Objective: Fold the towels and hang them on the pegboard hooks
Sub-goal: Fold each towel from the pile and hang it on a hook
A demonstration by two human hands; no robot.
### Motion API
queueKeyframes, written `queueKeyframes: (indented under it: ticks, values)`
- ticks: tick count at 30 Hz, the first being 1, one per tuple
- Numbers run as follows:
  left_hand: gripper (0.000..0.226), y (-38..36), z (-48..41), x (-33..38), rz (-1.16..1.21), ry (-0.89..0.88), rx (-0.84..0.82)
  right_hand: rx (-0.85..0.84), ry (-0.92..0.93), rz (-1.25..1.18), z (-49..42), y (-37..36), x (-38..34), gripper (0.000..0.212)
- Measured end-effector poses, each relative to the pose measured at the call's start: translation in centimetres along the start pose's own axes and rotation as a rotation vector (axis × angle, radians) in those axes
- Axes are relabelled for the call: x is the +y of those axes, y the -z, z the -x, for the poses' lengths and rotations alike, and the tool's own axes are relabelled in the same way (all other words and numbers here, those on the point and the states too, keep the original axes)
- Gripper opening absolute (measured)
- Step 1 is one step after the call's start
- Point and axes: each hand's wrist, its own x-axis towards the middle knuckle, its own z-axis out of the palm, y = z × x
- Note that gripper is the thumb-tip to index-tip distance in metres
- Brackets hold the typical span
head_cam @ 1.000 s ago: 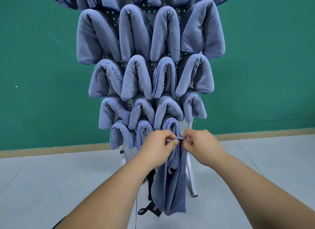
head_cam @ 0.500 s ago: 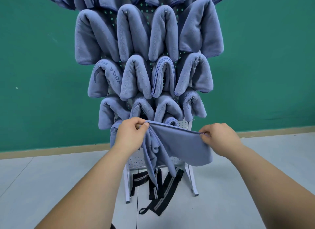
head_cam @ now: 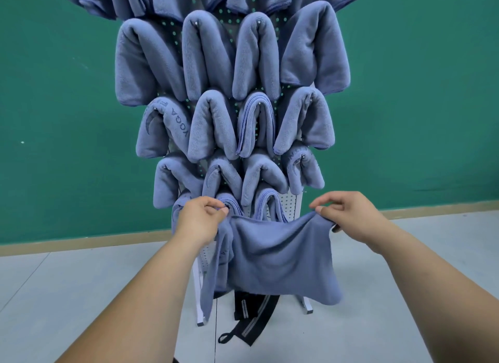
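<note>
At the pegboard [head_cam: 290, 203] bottom edge | left hand [head_cam: 198, 222] and right hand [head_cam: 348, 216] moved apart, fingers [head_cam: 216, 209] pinching top corners of the towel [head_cam: 278, 257] | it spread out, looked ready to fold.

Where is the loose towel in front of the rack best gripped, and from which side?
Its two top corners, pinched from above, as the left hand and right hand do now. The towel is limp and hangs spread from that edge; lower grips would likely bunch it.

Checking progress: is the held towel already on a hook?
No, the left hand and right hand hold the towel spread out before the pegboard.
</note>
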Motion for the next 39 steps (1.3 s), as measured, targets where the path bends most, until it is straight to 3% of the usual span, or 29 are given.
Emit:
queueKeyframes:
  ticks: [3,7,12,15,21,31,33,35,39]
  values:
    - [0.008,-0.4,0.4,0.5,0.095,-0.006,-0.096,-0.094,-0.01,-0.112,0.7,-0.6,-1.6,0.02]
    - [0.015,-0.9,1.0,1.2,0.174,-0.055,-0.172,-0.188,0.058,-0.127,0.6,-1.5,-1.9,0.045]
    - [0.016,-1.5,2.3,2.5,0.237,-0.095,-0.25,-0.066,0.168,0.093,0.5,-3.3,-2.2,0.017]
    - [0.019,-2.1,2.9,3.0,0.26,-0.107,-0.297,-0.035,0.259,0.134,0.6,-4.3,-2.4,0.011]
    - [0.022,-3.0,3.8,3.6,0.248,-0.171,-0.366,-0.124,0.25,0.025,0.8,-5.7,-2.9,0.008]
    - [0.019,-3.9,5.1,4.4,0.314,-0.234,-0.453,-0.057,0.258,0.063,0.7,-6.3,-2.6,0.026]
    - [0.022,-4.0,5.0,4.2,0.286,-0.258,-0.45,-0.095,0.244,0.104,0.6,-6.1,-2.4,0.023]
    - [0.021,-4.1,4.8,4.0,0.234,-0.277,-0.422,-0.141,0.222,0.137,0.5,-5.8,-2.2,0.007]
    - [0.021,-4.2,4.4,3.6,0.112,-0.298,-0.353,-0.142,0.192,0.161,0.3,-5.4,-1.7,0.014]
